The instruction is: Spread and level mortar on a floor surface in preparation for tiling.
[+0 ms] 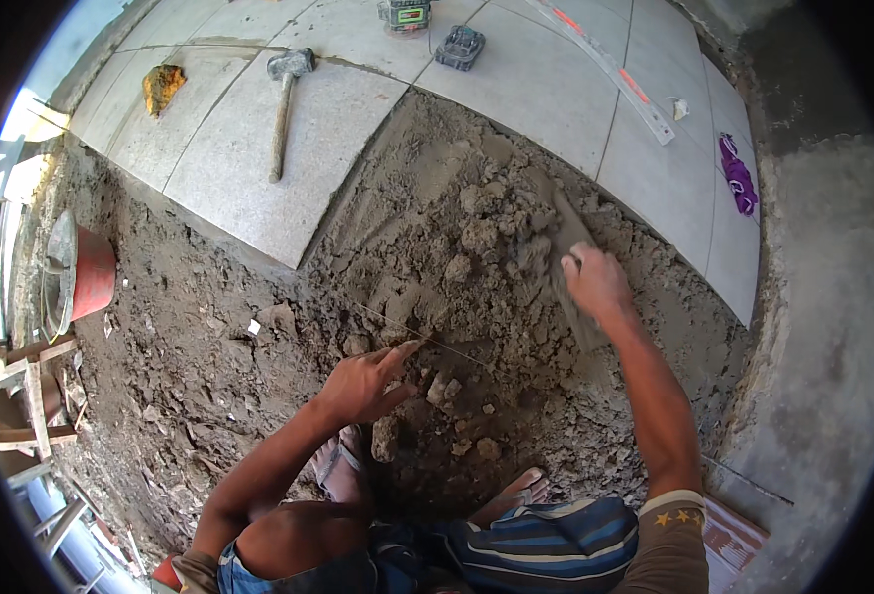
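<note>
My right hand (pixel 595 282) grips a long, flat, grey mud-coated bar or float (pixel 565 220) that lies in the lumpy grey mortar and soil (pixel 481 233), its outline slightly blurred. My left hand (pixel 362 381) is low in the centre, index finger reaching to a thin string (pixel 447 348) over the dirt, thumb spread away from it; whether the finger touches the string is unclear. Loose lumps lie just beside that hand. Above the mixture, the edges of laid pale tiles (pixel 234 198) border the bed. My sandalled feet are below my hands.
On the tiles are a rubber mallet (pixel 283 119), a yellowish lump (pixel 162 89), dark battery-like items (pixel 460 48), a long level or straightedge (pixel 635 94) and a purple bundle (pixel 738 173). A red bucket (pixel 93 277) and wooden scraps stand left. A concrete strip (pixel 823 297) runs along the right.
</note>
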`<move>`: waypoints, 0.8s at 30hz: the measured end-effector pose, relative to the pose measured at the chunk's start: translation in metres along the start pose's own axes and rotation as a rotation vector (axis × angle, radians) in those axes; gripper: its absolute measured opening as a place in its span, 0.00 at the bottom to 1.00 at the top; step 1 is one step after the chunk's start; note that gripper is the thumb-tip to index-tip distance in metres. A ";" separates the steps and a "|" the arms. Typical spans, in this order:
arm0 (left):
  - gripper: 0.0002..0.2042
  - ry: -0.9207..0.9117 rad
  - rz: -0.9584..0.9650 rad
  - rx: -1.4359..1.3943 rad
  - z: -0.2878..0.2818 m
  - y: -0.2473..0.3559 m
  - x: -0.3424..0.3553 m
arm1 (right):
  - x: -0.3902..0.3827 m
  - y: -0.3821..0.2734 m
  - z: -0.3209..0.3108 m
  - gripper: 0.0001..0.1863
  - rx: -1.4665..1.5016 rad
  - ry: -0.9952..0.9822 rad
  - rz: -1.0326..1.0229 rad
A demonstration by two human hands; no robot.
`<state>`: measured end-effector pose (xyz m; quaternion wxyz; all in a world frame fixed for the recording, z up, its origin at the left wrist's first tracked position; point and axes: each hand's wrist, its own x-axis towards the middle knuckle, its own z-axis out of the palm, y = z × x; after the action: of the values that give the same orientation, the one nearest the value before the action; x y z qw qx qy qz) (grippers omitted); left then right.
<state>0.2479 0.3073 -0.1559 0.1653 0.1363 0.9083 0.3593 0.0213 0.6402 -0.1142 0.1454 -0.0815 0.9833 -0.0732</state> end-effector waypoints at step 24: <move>0.29 -0.220 -0.073 0.199 0.050 0.072 0.018 | -0.076 0.015 0.010 0.21 0.973 -1.221 -0.057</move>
<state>0.2607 0.3949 -0.1438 0.2624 0.1574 0.9202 0.2442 0.0942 0.6672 -0.1048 0.6783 -0.0595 0.5840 -0.4419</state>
